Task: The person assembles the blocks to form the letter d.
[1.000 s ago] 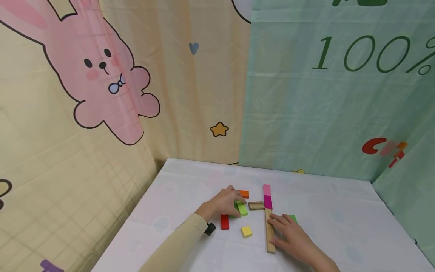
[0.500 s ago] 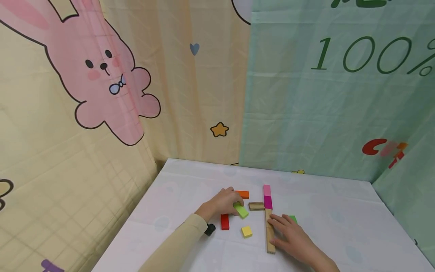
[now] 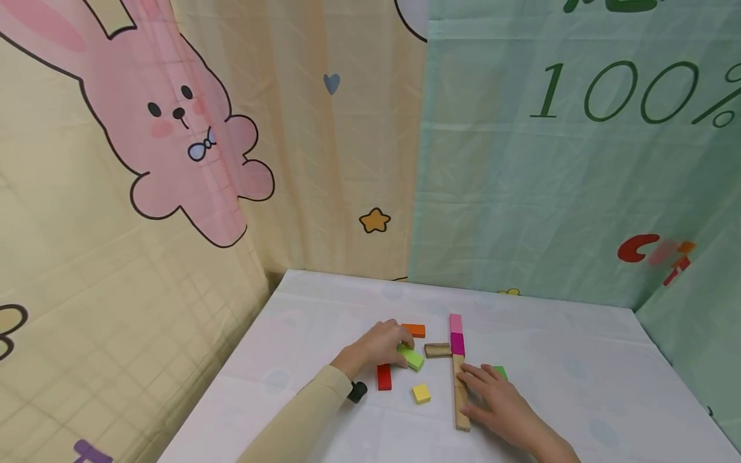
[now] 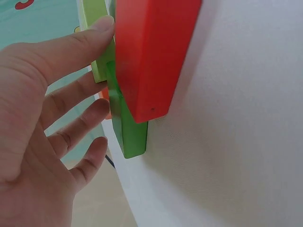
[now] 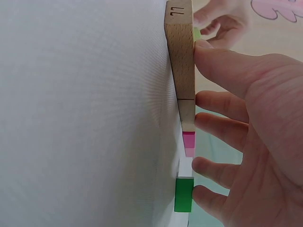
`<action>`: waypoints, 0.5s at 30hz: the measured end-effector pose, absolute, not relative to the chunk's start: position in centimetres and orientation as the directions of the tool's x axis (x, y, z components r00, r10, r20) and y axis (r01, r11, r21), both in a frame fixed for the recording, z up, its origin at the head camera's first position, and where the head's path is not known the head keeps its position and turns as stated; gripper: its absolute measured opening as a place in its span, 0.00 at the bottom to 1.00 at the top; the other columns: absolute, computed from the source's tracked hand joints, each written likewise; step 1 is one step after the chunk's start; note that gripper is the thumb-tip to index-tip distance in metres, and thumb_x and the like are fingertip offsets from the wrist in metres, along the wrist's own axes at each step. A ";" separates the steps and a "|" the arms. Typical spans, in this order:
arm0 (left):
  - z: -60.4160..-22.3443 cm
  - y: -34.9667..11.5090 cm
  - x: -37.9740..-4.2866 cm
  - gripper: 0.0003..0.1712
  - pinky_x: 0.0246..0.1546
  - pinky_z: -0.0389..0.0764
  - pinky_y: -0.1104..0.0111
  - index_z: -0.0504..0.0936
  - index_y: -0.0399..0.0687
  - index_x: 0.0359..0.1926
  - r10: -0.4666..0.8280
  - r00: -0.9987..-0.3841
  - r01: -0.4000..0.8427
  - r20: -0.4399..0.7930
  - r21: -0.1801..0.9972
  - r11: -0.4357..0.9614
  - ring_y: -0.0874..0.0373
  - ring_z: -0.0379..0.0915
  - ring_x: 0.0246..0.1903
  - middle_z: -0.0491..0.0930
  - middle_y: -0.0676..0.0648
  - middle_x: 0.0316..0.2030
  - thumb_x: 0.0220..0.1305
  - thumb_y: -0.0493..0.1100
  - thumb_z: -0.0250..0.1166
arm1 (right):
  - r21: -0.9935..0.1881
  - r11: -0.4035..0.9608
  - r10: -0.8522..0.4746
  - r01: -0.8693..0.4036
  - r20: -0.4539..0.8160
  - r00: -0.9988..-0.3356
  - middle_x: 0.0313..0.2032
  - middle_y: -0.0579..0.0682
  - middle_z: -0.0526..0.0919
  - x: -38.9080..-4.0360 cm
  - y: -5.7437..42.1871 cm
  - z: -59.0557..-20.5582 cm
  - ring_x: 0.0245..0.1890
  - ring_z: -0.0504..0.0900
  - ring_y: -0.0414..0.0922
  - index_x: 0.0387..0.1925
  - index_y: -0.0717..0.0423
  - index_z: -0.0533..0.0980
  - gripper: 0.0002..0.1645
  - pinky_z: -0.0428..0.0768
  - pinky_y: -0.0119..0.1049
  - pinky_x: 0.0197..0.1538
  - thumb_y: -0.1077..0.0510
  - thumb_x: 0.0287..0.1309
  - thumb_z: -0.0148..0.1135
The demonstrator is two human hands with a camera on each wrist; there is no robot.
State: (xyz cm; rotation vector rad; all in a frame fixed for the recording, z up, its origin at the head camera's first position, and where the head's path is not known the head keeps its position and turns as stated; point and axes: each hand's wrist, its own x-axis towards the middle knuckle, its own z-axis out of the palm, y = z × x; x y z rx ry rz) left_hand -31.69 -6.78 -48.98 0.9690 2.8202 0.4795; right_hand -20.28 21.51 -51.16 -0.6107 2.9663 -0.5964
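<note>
Works before curtains (image 3: 550, 193), at a white surface (image 3: 556, 347). Pinches the lime block (image 3: 412, 358) in the left hand (image 3: 375, 344) — a green block (image 4: 129, 130) just beside it — and rests the right hand (image 3: 496, 406) along the wooden row (image 3: 458, 389), fingers relaxed, thumb touching. Has the magenta block (image 3: 457, 344) and pink block (image 3: 455, 323) in line past the row, the brown block (image 3: 437, 350) beside the magenta, the orange block (image 3: 413, 330) beyond the left hand, the red block (image 3: 384, 378) nearer, the yellow block (image 3: 421, 393) between red and wooden row.
</note>
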 end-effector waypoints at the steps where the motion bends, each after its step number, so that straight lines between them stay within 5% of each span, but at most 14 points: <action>1: -49.0 -6.8 -31.7 0.17 0.44 0.70 0.70 0.88 0.63 0.44 0.613 -0.790 0.575 -0.010 0.337 0.746 0.67 0.66 0.42 0.78 0.67 0.38 0.52 0.51 0.80 | -0.384 0.847 -0.390 -0.369 0.023 -0.920 0.68 0.50 0.71 -20.3 21.5 -51.1 0.68 0.63 0.64 0.68 0.51 0.73 0.43 0.66 0.69 0.60 0.36 0.55 0.70; 15: -49.3 -7.0 -31.5 0.16 0.47 0.69 0.66 0.88 0.63 0.42 0.563 -0.827 0.532 -0.001 0.323 0.783 0.66 0.66 0.39 0.77 0.66 0.32 0.52 0.55 0.79 | -0.384 0.847 -0.389 -0.367 0.022 -0.921 0.68 0.50 0.71 -20.3 21.6 -51.1 0.68 0.63 0.64 0.68 0.51 0.73 0.43 0.66 0.68 0.61 0.36 0.55 0.70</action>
